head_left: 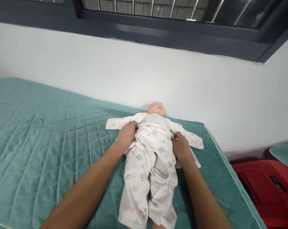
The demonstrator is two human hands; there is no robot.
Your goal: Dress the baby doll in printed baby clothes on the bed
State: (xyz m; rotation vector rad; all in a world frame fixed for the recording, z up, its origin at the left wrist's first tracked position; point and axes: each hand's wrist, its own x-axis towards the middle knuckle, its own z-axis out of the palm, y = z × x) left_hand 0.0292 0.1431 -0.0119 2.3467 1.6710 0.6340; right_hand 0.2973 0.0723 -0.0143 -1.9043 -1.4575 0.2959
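It is looking like a bedroom or training room: quilted cover (63, 133) spreading toward nine o'clock, doll (154, 144) lying toward six, barred window (168, 28) spanning twelve.

- 12 to 1 o'clock: dark window frame (182, 35), pale metal bars (152, 8) behind, grey block-patterned surface (142, 9) beyond.
- 10 to 3 o'clock: plain white wall (86, 63), evenly lit, dimmer low at 3.
- 6 to 10 o'clock: green quilted cover (51, 136), pale-edged, reaching wall.
- 4 o'clock: red molded item (260, 187), partly cropped; green padded piece (285, 153) above it.
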